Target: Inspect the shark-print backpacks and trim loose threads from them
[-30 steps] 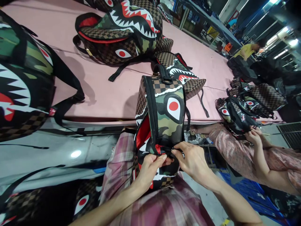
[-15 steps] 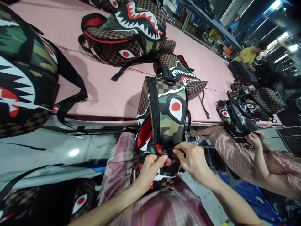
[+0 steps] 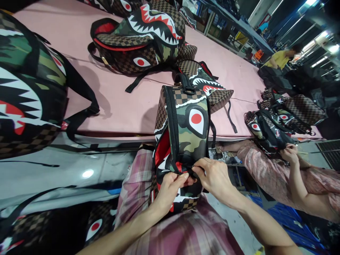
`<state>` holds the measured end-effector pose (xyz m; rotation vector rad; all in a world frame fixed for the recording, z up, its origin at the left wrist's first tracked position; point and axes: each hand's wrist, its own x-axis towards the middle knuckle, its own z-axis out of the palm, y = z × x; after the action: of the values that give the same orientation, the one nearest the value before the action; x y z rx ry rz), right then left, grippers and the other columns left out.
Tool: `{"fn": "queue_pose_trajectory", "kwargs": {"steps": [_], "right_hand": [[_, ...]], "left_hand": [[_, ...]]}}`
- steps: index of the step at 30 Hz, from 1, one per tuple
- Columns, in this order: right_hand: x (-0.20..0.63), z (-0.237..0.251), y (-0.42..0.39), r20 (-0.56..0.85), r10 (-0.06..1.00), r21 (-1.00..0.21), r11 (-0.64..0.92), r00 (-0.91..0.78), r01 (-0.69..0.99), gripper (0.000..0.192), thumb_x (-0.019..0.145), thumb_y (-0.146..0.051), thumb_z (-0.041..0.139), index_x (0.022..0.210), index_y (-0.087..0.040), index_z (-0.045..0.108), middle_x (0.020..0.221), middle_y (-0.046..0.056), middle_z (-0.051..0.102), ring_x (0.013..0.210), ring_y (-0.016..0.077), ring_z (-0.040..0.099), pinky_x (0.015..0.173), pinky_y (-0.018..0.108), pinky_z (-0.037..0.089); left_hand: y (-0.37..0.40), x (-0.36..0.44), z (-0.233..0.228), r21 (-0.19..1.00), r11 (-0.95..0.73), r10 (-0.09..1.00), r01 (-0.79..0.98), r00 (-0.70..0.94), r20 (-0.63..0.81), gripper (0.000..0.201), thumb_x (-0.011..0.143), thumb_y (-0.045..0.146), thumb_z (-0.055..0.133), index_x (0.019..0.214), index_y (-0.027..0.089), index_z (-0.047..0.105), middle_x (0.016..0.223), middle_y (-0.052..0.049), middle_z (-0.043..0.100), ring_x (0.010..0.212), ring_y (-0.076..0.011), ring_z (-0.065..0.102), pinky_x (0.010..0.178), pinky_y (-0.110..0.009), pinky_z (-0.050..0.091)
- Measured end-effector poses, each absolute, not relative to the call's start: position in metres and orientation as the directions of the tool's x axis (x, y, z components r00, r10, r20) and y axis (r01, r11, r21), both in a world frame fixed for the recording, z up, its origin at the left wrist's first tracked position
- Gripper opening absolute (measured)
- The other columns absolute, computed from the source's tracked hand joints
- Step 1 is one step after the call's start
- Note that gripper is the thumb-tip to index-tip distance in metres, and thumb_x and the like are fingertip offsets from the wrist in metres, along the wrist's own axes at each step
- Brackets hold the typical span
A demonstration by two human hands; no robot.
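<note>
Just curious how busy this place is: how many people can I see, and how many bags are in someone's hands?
People: 3 (the wearer, with left hand and right hand; a co-worker; someone in yellow)
Bags in hands: 2 (wearer's bag; co-worker's bag)
Total: 5

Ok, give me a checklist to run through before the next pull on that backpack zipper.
1. Backpack steady on the lap, top leaning on the pink table edge: ok.
2. Left hand pinching the fabric beside the zipper: ok.
3. Right hand fingertips on the zipper pull: cannot tell, the pull is hidden.
4. Red lining clear of the zipper track: cannot tell.
5. Neighbour's hands apart from this backpack: ok.
</note>
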<state>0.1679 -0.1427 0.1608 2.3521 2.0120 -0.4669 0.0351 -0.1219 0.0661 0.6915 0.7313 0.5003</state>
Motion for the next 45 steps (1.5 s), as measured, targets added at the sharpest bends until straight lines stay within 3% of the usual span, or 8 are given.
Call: {"fn": "queue_pose_trajectory", "kwargs": {"steps": [4,17,25,37,45], "right_hand": [[0.1701,0.1636,-0.1433,-0.252,0.955,-0.205,-0.212,0.158,0.955,0.023,0.090,-0.030,0.044,0.084,-0.022,0.065,0.080,0.000,0.069,0.073,0.0139,0.063,0.060,0.023,0.032],[0.1650,0.1647,-0.1385,-0.257,0.957,-0.111,-0.166,0.133,0.980,0.023,0.090,-0.031,0.044,0.085,-0.023,0.064,0.081,0.000,0.069,0.074,0.0139,0.064,0.058,0.024,0.033],[0.1695,0.1646,-0.1409,-0.239,0.961,-0.162,-0.183,0.141,0.970,0.023,0.090,-0.030,0.043,0.084,-0.022,0.064,0.080,0.000,0.068,0.073,0.0131,0.063,0.059,0.024,0.032],[0.1686,0.1692,-0.1404,-0.277,0.951,-0.147,-0.182,0.136,0.972,0.024,0.090,-0.032,0.043,0.088,-0.023,0.065,0.082,-0.001,0.069,0.075,0.0130,0.064,0.059,0.025,0.034],[0.1659,0.1686,-0.1400,-0.275,0.953,-0.131,-0.171,0.130,0.976,0.023,0.090,-0.032,0.043,0.087,-0.022,0.064,0.083,0.000,0.068,0.074,0.0128,0.064,0.058,0.024,0.033]], "left_hand": [[-0.1226,0.0349,0.0642,0.707,0.675,0.636,-0.210,0.652,-0.414,0.029,0.076,0.039,0.059,0.066,0.013,0.066,0.070,-0.006,0.067,0.076,-0.0200,0.063,0.083,-0.035,0.048],[-0.1227,0.0360,0.0658,0.711,0.676,0.633,-0.194,0.646,-0.427,0.030,0.075,0.041,0.061,0.071,0.012,0.066,0.072,-0.007,0.069,0.073,-0.0204,0.064,0.080,-0.034,0.049],[-0.1224,0.0335,0.0670,0.731,0.659,0.643,-0.175,0.635,-0.428,0.031,0.076,0.042,0.059,0.067,0.012,0.066,0.071,-0.007,0.067,0.076,-0.0203,0.063,0.082,-0.034,0.049],[-0.1228,0.0339,0.0660,0.731,0.662,0.636,-0.165,0.640,-0.432,0.032,0.076,0.043,0.059,0.068,0.012,0.067,0.072,-0.008,0.069,0.079,-0.0214,0.064,0.082,-0.033,0.048],[-0.1232,0.0352,0.0732,0.717,0.676,0.642,-0.170,0.615,-0.459,0.028,0.075,0.040,0.061,0.067,0.013,0.067,0.070,-0.006,0.069,0.070,-0.0193,0.064,0.076,-0.031,0.049]]}}
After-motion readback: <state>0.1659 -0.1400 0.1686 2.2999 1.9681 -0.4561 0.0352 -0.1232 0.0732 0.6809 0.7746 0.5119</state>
